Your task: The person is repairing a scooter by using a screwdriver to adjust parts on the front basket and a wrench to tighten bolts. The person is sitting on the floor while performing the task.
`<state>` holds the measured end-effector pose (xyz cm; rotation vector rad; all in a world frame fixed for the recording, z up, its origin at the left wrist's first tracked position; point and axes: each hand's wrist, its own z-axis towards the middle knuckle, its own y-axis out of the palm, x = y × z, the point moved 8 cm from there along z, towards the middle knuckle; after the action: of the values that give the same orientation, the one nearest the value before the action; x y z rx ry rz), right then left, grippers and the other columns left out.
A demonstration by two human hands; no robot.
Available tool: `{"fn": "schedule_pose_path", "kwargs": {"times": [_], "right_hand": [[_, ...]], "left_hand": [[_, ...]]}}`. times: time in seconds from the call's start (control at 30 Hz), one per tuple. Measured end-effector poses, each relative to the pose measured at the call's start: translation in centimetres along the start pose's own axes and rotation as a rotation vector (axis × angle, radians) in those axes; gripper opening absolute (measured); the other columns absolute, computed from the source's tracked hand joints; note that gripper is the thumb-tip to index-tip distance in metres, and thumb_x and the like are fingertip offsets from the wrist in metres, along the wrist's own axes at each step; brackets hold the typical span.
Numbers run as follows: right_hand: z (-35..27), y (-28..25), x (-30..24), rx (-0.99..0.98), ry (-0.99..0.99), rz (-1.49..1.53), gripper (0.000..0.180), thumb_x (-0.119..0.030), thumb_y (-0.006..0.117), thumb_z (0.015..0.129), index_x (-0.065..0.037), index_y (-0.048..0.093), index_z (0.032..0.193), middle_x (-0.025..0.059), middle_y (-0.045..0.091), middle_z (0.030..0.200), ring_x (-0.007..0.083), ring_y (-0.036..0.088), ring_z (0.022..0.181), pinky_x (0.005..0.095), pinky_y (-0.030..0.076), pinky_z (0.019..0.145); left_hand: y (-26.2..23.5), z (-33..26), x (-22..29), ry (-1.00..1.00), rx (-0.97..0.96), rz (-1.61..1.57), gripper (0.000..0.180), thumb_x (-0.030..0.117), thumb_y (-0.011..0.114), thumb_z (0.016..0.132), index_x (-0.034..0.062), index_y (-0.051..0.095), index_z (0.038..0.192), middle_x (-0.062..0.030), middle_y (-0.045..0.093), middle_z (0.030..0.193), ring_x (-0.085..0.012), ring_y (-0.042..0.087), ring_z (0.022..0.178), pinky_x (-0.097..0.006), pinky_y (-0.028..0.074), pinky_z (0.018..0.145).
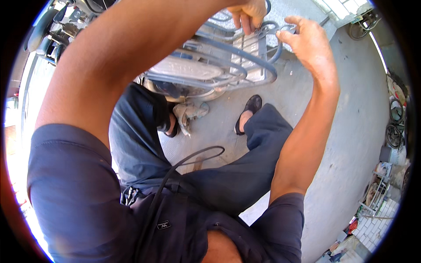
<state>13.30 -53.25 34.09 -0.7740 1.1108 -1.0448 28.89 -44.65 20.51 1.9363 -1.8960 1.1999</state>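
At the top of the head view, both hands are at the end of a grey tubular metal rack point(245, 57) on a two-wheeled vehicle. My left hand point(250, 15) hangs over the rack's far bars, its fingers curled down and close together. What they grip, if anything, is hidden. To its right, my right hand point(309, 41) is bent inward, thumb and forefinger closing around a small shiny metal piece point(287, 28) beside the rack's curved end. That piece is too small to name. Below the bars is a pale rectangular plate point(250, 46).
A crumpled grey cloth point(190, 114) lies on the concrete floor point(342, 127) between my feet, near the wheel. A black cable point(175, 166) loops over my lap. Another two-wheeler point(52, 35) stands at upper left. Bicycles point(394, 125) and a metal shelf point(376, 190) line the right side.
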Motion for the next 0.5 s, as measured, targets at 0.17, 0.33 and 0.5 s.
{"fn": "schedule_pose_path", "kwargs": {"times": [0.17, 0.33, 0.5], "right_hand": [[-0.3, -0.1, 0.7, -0.091, -0.054, -0.025, 0.048, -0.013, 0.077, 0.078, 0.010, 0.069, 0.120, 0.0224, 0.074, 0.091, 0.0255, 0.071, 0.078, 0.0361, 0.056, 0.072], [-2.4, -0.9, -2.3, -0.018, -0.034, -0.023, 0.033, -0.014, 0.076, 0.076, 0.011, 0.070, 0.097, 0.0280, 0.067, 0.081, 0.0322, 0.070, 0.076, 0.0409, 0.054, 0.074], [-2.5, -0.3, -4.4, -0.168, 0.125, -0.098, 0.028, -0.014, 0.074, 0.078, 0.012, 0.068, 0.088, 0.0260, 0.060, 0.070, 0.0287, 0.064, 0.067, 0.0410, 0.051, 0.067]], "left_hand": [[0.6, 0.6, 1.7, 0.044, -0.049, -0.017, 0.037, 0.010, 0.070, 0.091, -0.0051, 0.066, 0.125, -0.0213, 0.069, 0.127, -0.0323, 0.070, 0.115, -0.047, 0.055, 0.099], [0.8, 1.7, 2.0, 0.077, -0.173, -0.012, 0.042, 0.012, 0.070, 0.093, -0.0076, 0.061, 0.129, -0.0252, 0.066, 0.130, -0.0358, 0.068, 0.119, -0.049, 0.053, 0.102], [0.0, 2.2, 0.4, -0.336, -0.278, -0.256, 0.036, 0.016, 0.066, 0.097, -0.0047, 0.062, 0.126, -0.0240, 0.067, 0.128, -0.0337, 0.068, 0.119, -0.049, 0.051, 0.102]]}}
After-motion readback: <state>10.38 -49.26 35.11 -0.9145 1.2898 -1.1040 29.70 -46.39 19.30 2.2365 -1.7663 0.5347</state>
